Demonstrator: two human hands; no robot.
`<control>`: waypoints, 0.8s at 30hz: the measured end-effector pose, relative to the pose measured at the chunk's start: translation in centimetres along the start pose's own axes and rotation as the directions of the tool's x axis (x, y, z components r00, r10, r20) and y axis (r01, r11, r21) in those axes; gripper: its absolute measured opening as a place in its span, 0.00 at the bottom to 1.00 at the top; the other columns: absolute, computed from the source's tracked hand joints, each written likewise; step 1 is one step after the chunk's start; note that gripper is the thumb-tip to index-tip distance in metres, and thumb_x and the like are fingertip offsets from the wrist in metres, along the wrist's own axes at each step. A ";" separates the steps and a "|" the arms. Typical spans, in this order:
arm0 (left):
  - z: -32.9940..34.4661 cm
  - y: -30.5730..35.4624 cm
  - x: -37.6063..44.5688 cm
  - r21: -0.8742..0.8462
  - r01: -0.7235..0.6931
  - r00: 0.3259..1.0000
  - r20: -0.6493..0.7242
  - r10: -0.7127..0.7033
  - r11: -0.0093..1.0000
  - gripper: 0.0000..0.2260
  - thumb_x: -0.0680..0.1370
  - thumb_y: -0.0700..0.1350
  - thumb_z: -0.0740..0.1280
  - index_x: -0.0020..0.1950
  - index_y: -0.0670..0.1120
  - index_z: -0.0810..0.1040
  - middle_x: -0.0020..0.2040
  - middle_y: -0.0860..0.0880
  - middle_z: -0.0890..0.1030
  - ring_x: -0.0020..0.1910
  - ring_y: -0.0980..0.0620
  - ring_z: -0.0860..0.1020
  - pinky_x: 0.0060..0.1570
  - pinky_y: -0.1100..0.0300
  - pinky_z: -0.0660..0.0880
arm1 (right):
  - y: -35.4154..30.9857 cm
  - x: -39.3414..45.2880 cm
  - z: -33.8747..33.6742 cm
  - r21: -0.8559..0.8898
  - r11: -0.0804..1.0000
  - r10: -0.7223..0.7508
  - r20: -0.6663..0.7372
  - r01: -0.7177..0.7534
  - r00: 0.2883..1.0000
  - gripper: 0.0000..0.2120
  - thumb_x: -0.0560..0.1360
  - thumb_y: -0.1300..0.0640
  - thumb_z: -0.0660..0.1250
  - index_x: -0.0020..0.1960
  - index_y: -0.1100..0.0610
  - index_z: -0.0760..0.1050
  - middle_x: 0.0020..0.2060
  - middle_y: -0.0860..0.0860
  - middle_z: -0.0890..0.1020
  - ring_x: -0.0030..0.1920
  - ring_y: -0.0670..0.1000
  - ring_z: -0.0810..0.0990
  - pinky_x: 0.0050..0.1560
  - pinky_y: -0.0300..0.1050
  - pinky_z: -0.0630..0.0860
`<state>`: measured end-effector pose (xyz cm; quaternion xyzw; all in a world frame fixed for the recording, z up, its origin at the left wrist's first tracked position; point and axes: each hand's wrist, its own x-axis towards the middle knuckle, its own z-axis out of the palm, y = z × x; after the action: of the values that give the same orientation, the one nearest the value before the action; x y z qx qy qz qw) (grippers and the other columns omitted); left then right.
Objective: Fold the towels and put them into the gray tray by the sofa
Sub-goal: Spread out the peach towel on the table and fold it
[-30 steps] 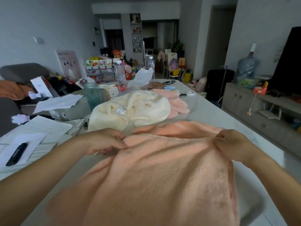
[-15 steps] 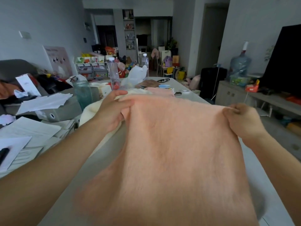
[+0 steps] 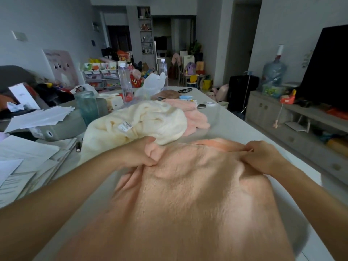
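A large peach towel (image 3: pixel 194 194) lies spread on the white table (image 3: pixel 235 127) in front of me. My left hand (image 3: pixel 137 157) pinches its far left corner and my right hand (image 3: pixel 263 157) pinches its far right corner, both held low over the table. Behind it sits a crumpled cream towel (image 3: pixel 139 121) with a label, and a pink towel (image 3: pixel 194 115) lies just beyond that. The gray tray and most of the sofa are out of view.
Loose papers (image 3: pixel 28 151), a gray box (image 3: pixel 60 127), a green glass (image 3: pixel 87 107) and a clear bottle (image 3: pixel 125 81) crowd the table's left side. A low cabinet (image 3: pixel 301 125) with a dark screen runs along the right.
Half a second ago both hands held the towel's far edge raised high in front of me. Now they have brought that edge down close to the table, near where it lay a second ago.
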<state>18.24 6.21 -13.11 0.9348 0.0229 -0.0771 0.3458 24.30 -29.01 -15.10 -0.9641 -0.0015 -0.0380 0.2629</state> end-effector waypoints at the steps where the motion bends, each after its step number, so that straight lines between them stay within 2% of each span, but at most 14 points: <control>1: -0.7 -0.2 -0.7 -0.011 0.053 0.997 0.048 -0.052 0.999 0.37 0.72 0.41 0.76 0.77 0.53 0.63 0.73 0.51 0.67 0.66 0.51 0.70 0.61 0.58 0.70 | -0.1 -0.1 -0.2 -0.025 0.999 -0.023 0.025 0.024 0.999 0.06 0.74 0.57 0.66 0.46 0.56 0.81 0.44 0.52 0.81 0.44 0.52 0.78 0.41 0.46 0.75; 3: -2.0 -0.7 -2.1 -0.044 0.159 0.966 0.211 -0.147 0.986 0.29 0.72 0.40 0.76 0.68 0.59 0.71 0.67 0.51 0.73 0.56 0.49 0.74 0.49 0.55 0.73 | -0.5 -0.1 -0.7 -0.012 0.997 -0.070 0.053 0.071 0.996 0.05 0.73 0.59 0.66 0.43 0.55 0.81 0.43 0.50 0.80 0.43 0.51 0.78 0.39 0.43 0.74; 6: -3.4 -1.9 -3.6 -0.140 0.207 0.933 0.325 -0.153 0.968 0.23 0.73 0.39 0.75 0.62 0.59 0.77 0.63 0.47 0.79 0.53 0.49 0.79 0.47 0.55 0.77 | -2.2 0.4 -1.2 0.079 0.987 -0.139 -0.047 0.142 0.989 0.07 0.74 0.59 0.66 0.40 0.49 0.80 0.40 0.45 0.80 0.43 0.47 0.78 0.35 0.38 0.70; 8: -3.3 -2.1 -3.6 -0.355 0.144 0.988 0.106 -0.114 0.924 0.15 0.75 0.39 0.72 0.58 0.54 0.82 0.58 0.46 0.83 0.53 0.49 0.82 0.48 0.56 0.79 | -3.5 0.7 -0.9 0.127 0.970 -0.199 -0.097 0.210 0.975 0.10 0.75 0.60 0.64 0.41 0.48 0.80 0.40 0.43 0.80 0.43 0.43 0.77 0.35 0.36 0.69; 11: -3.1 -2.7 -2.8 -0.717 -0.005 0.958 -0.202 -0.202 0.697 0.11 0.79 0.35 0.66 0.51 0.47 0.86 0.58 0.45 0.83 0.52 0.50 0.81 0.44 0.61 0.77 | -4.1 0.6 0.5 0.071 0.961 -0.264 -0.072 0.269 0.962 0.12 0.75 0.64 0.62 0.43 0.50 0.80 0.42 0.46 0.82 0.46 0.50 0.79 0.41 0.40 0.70; 12: -2.8 -3.2 -2.6 -0.699 -0.003 0.948 -0.231 -0.221 0.715 0.12 0.79 0.34 0.64 0.50 0.47 0.85 0.58 0.45 0.83 0.52 0.50 0.81 0.43 0.61 0.76 | -3.9 0.5 1.1 0.012 0.962 -0.271 -0.047 0.272 0.961 0.12 0.75 0.64 0.62 0.43 0.51 0.80 0.44 0.49 0.83 0.48 0.53 0.79 0.45 0.42 0.70; 13: -2.7 -3.9 -2.5 -0.551 0.029 0.939 -0.270 -0.211 0.834 0.14 0.79 0.33 0.62 0.51 0.48 0.85 0.59 0.47 0.82 0.52 0.51 0.80 0.43 0.62 0.74 | -3.7 0.5 1.6 -0.048 0.960 -0.276 -0.023 0.275 0.961 0.11 0.75 0.65 0.62 0.44 0.52 0.80 0.46 0.52 0.83 0.51 0.56 0.79 0.48 0.45 0.71; 14: -2.4 -4.4 -2.6 -0.284 0.079 0.932 -0.319 -0.172 0.956 0.16 0.79 0.33 0.61 0.51 0.50 0.84 0.59 0.49 0.81 0.53 0.52 0.78 0.44 0.62 0.73 | -3.5 0.5 2.0 -0.092 0.956 -0.282 -0.009 0.280 0.959 0.10 0.75 0.65 0.62 0.46 0.55 0.81 0.48 0.54 0.84 0.53 0.57 0.78 0.51 0.46 0.72; 16: -1.8 -5.4 -2.7 0.123 0.079 0.931 -0.363 -0.029 0.989 0.18 0.78 0.33 0.60 0.52 0.53 0.83 0.58 0.53 0.80 0.54 0.55 0.75 0.46 0.65 0.70 | -3.6 0.8 2.0 -0.116 0.947 -0.304 -0.020 0.300 0.952 0.10 0.75 0.65 0.62 0.48 0.57 0.82 0.50 0.55 0.84 0.53 0.58 0.78 0.53 0.46 0.72; 17: -1.8 -5.5 -2.7 0.102 0.028 0.927 -0.374 0.012 0.994 0.18 0.77 0.33 0.60 0.52 0.53 0.83 0.57 0.55 0.80 0.55 0.56 0.75 0.47 0.67 0.70 | -3.9 1.0 1.6 -0.106 0.942 -0.323 -0.041 0.318 0.945 0.11 0.75 0.65 0.62 0.47 0.56 0.82 0.49 0.54 0.84 0.52 0.57 0.79 0.52 0.46 0.72; 19: -2.4 -4.8 -2.6 -0.150 -0.107 0.894 -0.447 0.030 0.983 0.20 0.77 0.33 0.60 0.54 0.55 0.82 0.54 0.57 0.79 0.52 0.57 0.77 0.46 0.66 0.72 | -4.7 1.5 0.5 -0.056 0.938 -0.347 -0.119 0.343 0.930 0.11 0.75 0.65 0.62 0.45 0.53 0.81 0.45 0.52 0.84 0.48 0.54 0.78 0.49 0.45 0.71; 21: -3.2 -4.2 -2.3 -0.444 -0.140 0.876 -0.473 -0.099 0.885 0.20 0.76 0.34 0.62 0.58 0.56 0.79 0.54 0.53 0.77 0.50 0.54 0.77 0.42 0.61 0.73 | -5.5 2.1 -0.5 0.031 0.938 -0.333 -0.196 0.345 0.922 0.12 0.76 0.66 0.60 0.44 0.52 0.79 0.42 0.49 0.81 0.46 0.52 0.76 0.48 0.43 0.69; 22: -3.4 -4.0 -2.2 -0.525 -0.071 0.896 -0.407 -0.177 0.848 0.19 0.75 0.36 0.65 0.61 0.55 0.78 0.56 0.51 0.77 0.52 0.51 0.76 0.43 0.58 0.74 | -5.7 2.4 -0.7 0.050 0.939 -0.322 -0.206 0.339 0.924 0.12 0.76 0.65 0.60 0.45 0.51 0.78 0.42 0.48 0.80 0.46 0.52 0.75 0.48 0.43 0.68; 24: -3.4 -3.6 -2.2 -0.433 0.164 0.944 -0.193 -0.269 0.886 0.19 0.72 0.42 0.70 0.63 0.49 0.78 0.57 0.49 0.79 0.55 0.48 0.77 0.49 0.53 0.75 | -5.5 2.7 -0.2 -0.020 0.948 -0.318 -0.120 0.318 0.940 0.10 0.77 0.64 0.60 0.47 0.53 0.78 0.45 0.50 0.80 0.49 0.54 0.76 0.48 0.43 0.67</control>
<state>16.14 11.15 -12.54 0.8346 0.1866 0.0085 0.5182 26.85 -24.37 -11.94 -0.9471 -0.1410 -0.1389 0.2527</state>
